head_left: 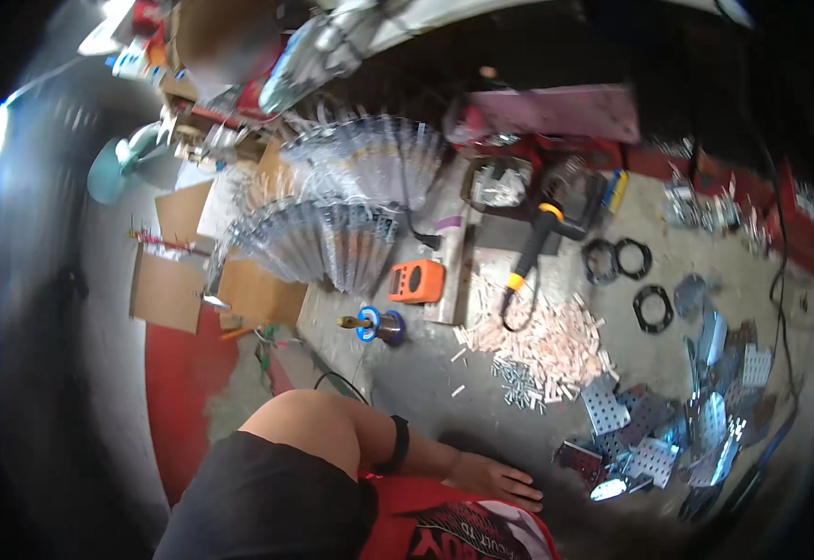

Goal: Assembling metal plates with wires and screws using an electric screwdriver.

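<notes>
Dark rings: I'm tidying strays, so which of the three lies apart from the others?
The ring lowest in the picture, nearest the metal plates; the other two rings sit side by side.

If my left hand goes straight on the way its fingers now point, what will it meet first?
Your left hand would probably meet the near edge of the metal plates first; it might pass just beside them, as height and depth are unclear.

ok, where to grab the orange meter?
Pinch the orange meter across its two long edges, coming from above: it looks boxy, longer than wide, lying face-up, while the long grey strip by its right end would likely crowd an end grip.
</notes>
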Demonstrator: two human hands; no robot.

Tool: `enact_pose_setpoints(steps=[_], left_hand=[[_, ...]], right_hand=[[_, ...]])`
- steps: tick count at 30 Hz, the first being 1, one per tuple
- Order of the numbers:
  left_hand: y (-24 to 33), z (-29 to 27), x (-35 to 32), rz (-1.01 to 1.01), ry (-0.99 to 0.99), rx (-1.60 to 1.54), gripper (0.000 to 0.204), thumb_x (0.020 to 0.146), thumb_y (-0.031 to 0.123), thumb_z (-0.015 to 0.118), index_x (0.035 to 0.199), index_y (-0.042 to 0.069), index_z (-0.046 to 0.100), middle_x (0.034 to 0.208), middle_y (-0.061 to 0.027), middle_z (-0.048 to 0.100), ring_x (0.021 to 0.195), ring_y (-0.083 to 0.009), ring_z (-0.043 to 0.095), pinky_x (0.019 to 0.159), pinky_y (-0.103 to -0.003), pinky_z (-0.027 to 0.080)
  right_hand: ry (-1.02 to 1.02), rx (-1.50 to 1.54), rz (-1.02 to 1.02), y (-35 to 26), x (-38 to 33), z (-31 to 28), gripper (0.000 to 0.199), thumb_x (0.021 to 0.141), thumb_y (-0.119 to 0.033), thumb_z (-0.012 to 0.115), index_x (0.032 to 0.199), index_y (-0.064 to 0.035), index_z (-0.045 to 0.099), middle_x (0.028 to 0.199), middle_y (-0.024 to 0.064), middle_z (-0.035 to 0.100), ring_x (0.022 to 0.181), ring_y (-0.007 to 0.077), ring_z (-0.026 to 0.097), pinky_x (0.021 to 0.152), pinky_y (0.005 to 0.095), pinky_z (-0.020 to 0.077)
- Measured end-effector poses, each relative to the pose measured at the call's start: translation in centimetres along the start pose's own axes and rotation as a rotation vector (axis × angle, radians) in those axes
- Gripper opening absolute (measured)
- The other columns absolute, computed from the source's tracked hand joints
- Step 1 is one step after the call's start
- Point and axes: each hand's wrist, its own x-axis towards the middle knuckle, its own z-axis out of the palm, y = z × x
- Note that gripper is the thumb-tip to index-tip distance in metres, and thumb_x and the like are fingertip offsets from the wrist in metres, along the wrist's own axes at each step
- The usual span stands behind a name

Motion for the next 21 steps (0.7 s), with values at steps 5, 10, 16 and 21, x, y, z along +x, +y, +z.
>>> enact_pose_setpoints(steps=[5, 10, 16, 21], left_hand=[[1.4, -1.7, -2.0, 0.018, 0.132, -0.084, 0.046, 0.089, 0.024, 0.038, 0.13, 0.005, 0.043, 0.14, -0.0148, 0.037, 0.132, -0.0289, 0.034, 0.108, -0.04, 0.028], [3.5, -1.1, -3.7, -0.01, 0.27, 0.02, 0.037, 0.088, 0.023, 0.043, 0.119, 0.005, 0.05, 0.135, -0.0162, 0.043, 0.127, -0.0311, 0.039, 0.106, -0.043, 0.03], [5.6, 0.1, -5.1, 0.046, 0.573, -0.051, 0.03, 0.082, 0.026, 0.053, 0.103, 0.005, 0.056, 0.127, -0.0178, 0.05, 0.12, -0.0339, 0.045, 0.1, -0.046, 0.035], [8.0, -2.4, -7.6, -0.234, 0.313, -0.35, 0.019, 0.072, 0.02, 0.057, 0.081, 0.003, 0.061, 0.096, -0.0153, 0.062, 0.097, -0.0327, 0.057, 0.083, -0.043, 0.046]], right_hand=[[-0.022, -0.109, -0.084, -4.3, -1.0, -2.2, 0.029, 0.088, -0.028, 0.051, 0.089, -0.0039, 0.065, 0.084, 0.0131, 0.065, 0.078, 0.0246, 0.061, 0.073, 0.0417, 0.0467], [-0.027, -0.226, -0.154, -8.3, -1.9, -4.4, 0.028, 0.088, -0.028, 0.051, 0.087, -0.0037, 0.065, 0.082, 0.0132, 0.064, 0.076, 0.0243, 0.061, 0.072, 0.0413, 0.0468], [-0.057, -0.329, -0.24, -12.8, -4.0, -6.6, 0.027, 0.088, -0.027, 0.051, 0.085, -0.0033, 0.065, 0.08, 0.0134, 0.064, 0.074, 0.0239, 0.061, 0.071, 0.0408, 0.047], [-0.025, -0.368, -0.317, -17.5, -6.8, -8.0, 0.027, 0.088, -0.026, 0.052, 0.083, -0.003, 0.065, 0.078, 0.0136, 0.064, 0.072, 0.0236, 0.061, 0.07, 0.0404, 0.0471]])
